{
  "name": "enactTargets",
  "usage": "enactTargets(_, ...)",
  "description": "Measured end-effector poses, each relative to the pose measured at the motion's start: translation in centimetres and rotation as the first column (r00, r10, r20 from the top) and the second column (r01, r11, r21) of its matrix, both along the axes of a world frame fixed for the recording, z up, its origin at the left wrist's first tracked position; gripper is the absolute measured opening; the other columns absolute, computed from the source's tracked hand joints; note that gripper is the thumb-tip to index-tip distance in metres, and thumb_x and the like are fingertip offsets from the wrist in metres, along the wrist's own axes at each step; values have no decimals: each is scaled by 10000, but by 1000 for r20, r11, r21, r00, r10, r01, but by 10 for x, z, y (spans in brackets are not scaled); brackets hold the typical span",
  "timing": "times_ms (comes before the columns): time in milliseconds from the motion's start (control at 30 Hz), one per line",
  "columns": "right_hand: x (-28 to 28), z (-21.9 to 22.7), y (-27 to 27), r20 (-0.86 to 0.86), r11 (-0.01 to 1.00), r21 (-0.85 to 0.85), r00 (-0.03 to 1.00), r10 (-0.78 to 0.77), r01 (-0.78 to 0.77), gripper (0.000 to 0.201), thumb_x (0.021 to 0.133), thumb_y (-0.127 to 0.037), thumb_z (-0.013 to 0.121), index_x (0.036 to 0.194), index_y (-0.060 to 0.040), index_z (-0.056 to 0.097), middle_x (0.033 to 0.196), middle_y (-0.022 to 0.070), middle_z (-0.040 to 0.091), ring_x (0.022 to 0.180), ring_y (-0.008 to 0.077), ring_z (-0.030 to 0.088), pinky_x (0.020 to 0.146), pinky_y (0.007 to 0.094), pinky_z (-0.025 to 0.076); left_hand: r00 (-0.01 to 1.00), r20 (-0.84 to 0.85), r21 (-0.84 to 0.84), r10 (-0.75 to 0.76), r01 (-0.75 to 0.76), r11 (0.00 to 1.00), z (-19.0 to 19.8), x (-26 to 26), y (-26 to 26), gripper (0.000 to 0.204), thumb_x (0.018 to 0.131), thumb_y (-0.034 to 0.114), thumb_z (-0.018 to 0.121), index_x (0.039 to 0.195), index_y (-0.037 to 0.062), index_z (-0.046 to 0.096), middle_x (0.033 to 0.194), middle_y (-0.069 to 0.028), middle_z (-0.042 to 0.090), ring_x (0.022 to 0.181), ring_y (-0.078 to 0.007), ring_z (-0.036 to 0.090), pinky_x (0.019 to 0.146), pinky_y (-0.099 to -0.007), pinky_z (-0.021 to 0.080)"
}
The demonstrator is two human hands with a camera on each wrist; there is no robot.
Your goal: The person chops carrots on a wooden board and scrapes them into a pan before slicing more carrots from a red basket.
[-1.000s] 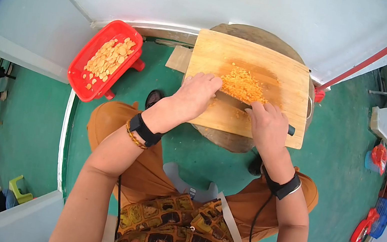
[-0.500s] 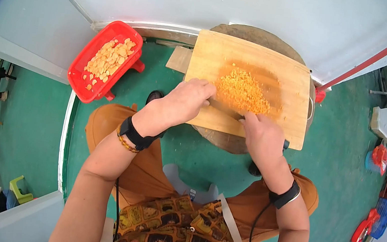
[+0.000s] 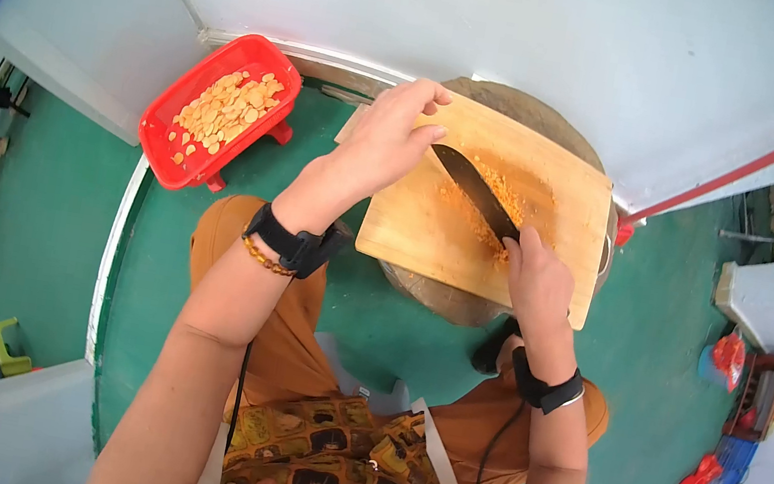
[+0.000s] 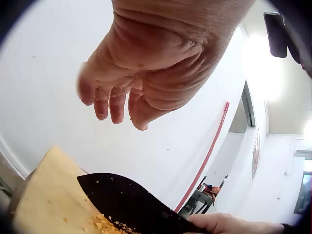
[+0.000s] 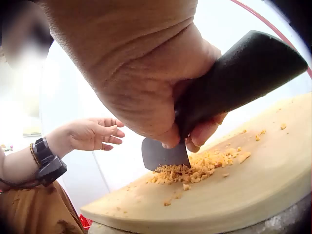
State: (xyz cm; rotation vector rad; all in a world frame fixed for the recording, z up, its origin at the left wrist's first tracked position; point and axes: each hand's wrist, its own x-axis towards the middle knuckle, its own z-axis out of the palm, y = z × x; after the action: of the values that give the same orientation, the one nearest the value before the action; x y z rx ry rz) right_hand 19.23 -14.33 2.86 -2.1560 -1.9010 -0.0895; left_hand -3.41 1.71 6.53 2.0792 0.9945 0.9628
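One knife [image 3: 476, 192], tip far-left, right hand [image 3: 535, 278] gripping

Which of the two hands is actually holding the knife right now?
The right hand grips the knife by its black handle, blade in the chopped orange bits. The left hand is lifted above the cutting board, fingers loose, holding nothing.

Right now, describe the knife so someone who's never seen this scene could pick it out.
Find the pale wooden cutting board on the round stump in front of the seated person. The knife lies slanted across it, its edge in the chopped orange bits, its black handle gripped by the right hand. It is the only dark thing on the board, with a wide, curved blade.
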Motion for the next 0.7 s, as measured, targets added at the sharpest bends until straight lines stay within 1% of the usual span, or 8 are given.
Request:
enactTargets(67,-1,11,1,-50,999,-50,999,-14,11,207,918,-238,679,879,-75,557,762,176,655,699,392,650,580,485,494,995,103,-77,-3,11,997,5,4,2,311,923,79,646,1214,12,557,1073,-94,614,1013,-196,588,911,-343,493)
enactTargets(200,-7,32,-6,-222,991,-82,968,-120,104,168,947,-208,648,997,-58,593,844,216,675,796,417,658,662,477,512,982,189,-157,-8,38,987,13,5,2,303,930,93,640,1209,10,556,1027,-82,608,970,-176,584,878,-334,497)
enactTargets(333,-19,45,-21,-445,978,-120,871,-208,173,221,986,-163,594,1167,-36,592,973,250,675,915,424,657,789,432,522,972,236,-157,-8,47,986,14,2,2,299,928,94,643,1203,15,557,1004,-77,602,947,-173,584,859,-328,500)
enactTargets(433,-26,23,-33,-613,978,-98,764,-203,182,252,1011,-147,552,1225,-15,554,1012,253,661,956,421,650,836,409,513,969,246,-136,-3,37,990,14,0,2,291,927,100,643,1196,26,559,988,-73,605,936,-176,590,849,-331,504)
enactTargets(500,-29,2,-35,-621,982,-58,764,-175,177,222,1039,-150,497,1196,1,538,932,259,650,873,431,646,769,434,510,971,237,-131,5,27,991,17,0,1,284,927,105,643,1190,35,561,979,-70,608,929,-179,595,842,-333,505)
enactTargets(567,-32,-5,-35,-631,955,-172,718,-295,241,210,1048,-153,475,1173,2,541,896,265,641,834,439,638,736,448,505,976,215,-145,19,12,989,21,0,-2,277,927,111,643,1183,44,563,970,-68,611,921,-183,599,836,-335,506)
enactTargets(600,-35,-5,-34,-609,961,-129,746,-271,245,202,1056,-168,465,1120,8,540,847,276,628,789,467,616,680,469,488,975,221,-139,16,15,990,21,1,-2,275,927,113,642,1182,45,563,968,-68,611,921,-186,602,835,-337,507)
enactTargets(700,-47,12,-23,-506,963,-75,823,-259,258,195,1050,-166,473,1091,16,530,838,303,625,791,509,605,658,503,479,974,224,-122,12,16,992,21,-2,-1,272,929,116,637,1181,47,562,959,-69,608,921,-194,608,833,-344,508)
